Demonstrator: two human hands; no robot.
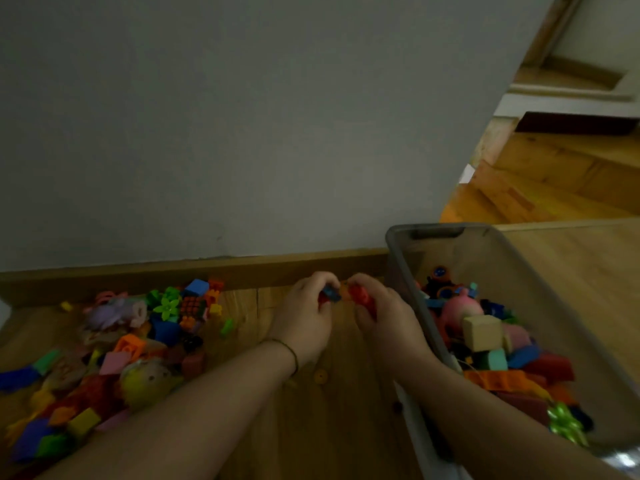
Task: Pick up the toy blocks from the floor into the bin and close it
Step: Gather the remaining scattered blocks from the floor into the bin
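A heap of colourful toy blocks point(114, 355) lies on the wooden floor at the left, against the baseboard. A grey open bin point(433, 233) stands at the right, partly filled with blocks and toys. My left hand point(304, 317) grips a blue block point(330, 294) with a bit of red beside it. Close to its right, my right hand point(384, 317) grips red blocks point(362, 299). Both hands hover over the floor just left of the bin's rim. No lid is in view.
A grey wall point(242, 116) rises right behind the baseboard point(207, 268). A small orange piece point(320, 375) and a dark bit point(397, 406) lie on the floor between my forearms. Wooden steps point(540, 188) show beyond the wall's corner at the upper right.
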